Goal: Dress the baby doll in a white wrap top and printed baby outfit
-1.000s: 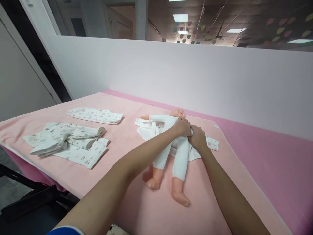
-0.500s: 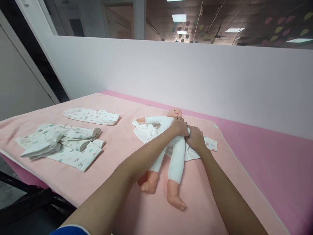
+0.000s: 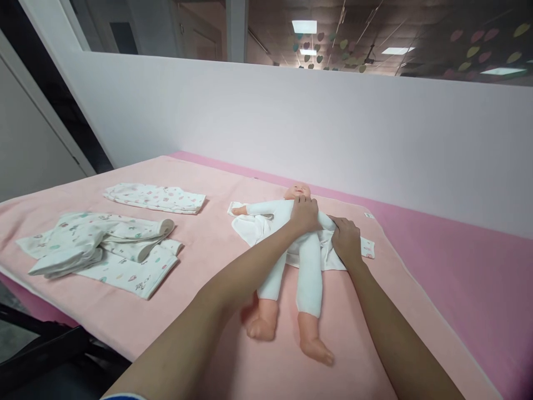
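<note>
A baby doll [image 3: 310, 272] in a white body suit lies face up, its bare feet towards me. Under its upper body a white baby top [image 3: 250, 229] is spread out, with a printed cuff [image 3: 368, 248] showing at the right. My left hand [image 3: 305, 214] is closed over the doll's chest near the shoulder. At the doll's arm on the right side is my right hand [image 3: 347, 239], its fingers curled around that arm; the doll's hand there is hidden.
Folded printed baby pants [image 3: 154, 198] and a heap of printed baby clothes [image 3: 120, 250] lie to the left on the pink blanket [image 3: 200, 344]. Behind runs a white low wall [image 3: 291, 116] with glass above. A black metal frame [image 3: 45, 350] stands at the lower left.
My right hand has moved right, away from the left hand and along the doll's arm. The doll's legs appear slightly further right, and the view has shifted a little.
</note>
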A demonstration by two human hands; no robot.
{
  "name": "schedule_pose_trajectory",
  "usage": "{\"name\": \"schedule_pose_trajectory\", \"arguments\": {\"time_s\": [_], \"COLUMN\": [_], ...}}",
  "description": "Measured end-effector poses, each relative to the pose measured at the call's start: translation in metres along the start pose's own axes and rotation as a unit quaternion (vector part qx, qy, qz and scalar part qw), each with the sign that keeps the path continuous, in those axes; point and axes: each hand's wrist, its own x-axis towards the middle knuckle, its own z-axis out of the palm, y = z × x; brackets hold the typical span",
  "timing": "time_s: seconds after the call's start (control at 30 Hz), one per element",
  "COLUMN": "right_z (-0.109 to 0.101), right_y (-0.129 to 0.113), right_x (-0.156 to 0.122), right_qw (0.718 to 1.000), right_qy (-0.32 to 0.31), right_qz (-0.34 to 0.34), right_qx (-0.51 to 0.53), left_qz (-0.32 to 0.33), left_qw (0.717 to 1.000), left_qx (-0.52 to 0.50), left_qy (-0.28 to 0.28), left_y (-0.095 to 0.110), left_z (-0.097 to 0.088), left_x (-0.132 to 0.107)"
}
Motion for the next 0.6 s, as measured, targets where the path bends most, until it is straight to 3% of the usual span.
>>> {"name": "schedule_pose_trajectory", "arguments": {"time_s": [0.13, 0.27, 0.47, 0.6], "right_z": [0.002, 0.006, 0.008, 0.006], "right_y": [0.007, 0.014, 0.022, 0.020], "right_x": [0.000, 0.002, 0.004, 0.004], "right_qw": [0.999, 0.994, 0.978, 0.974], "right_qy": [0.009, -0.022, -0.045, -0.053], "right_qz": [0.033, 0.079, 0.146, 0.156], "right_qx": [0.035, 0.073, 0.141, 0.155], "left_qz": [-0.041, -0.071, -0.104, -0.107], "left_qw": [0.997, 0.991, 0.977, 0.971], "left_qx": [-0.052, -0.105, -0.173, -0.201], "left_qy": [0.030, 0.041, 0.062, 0.077], "left_y": [-0.020, -0.037, -0.049, -0.055], "left_z": [-0.008, -0.017, -0.022, -0.023], "left_x": [-0.005, -0.007, -0.012, -0.016]}}
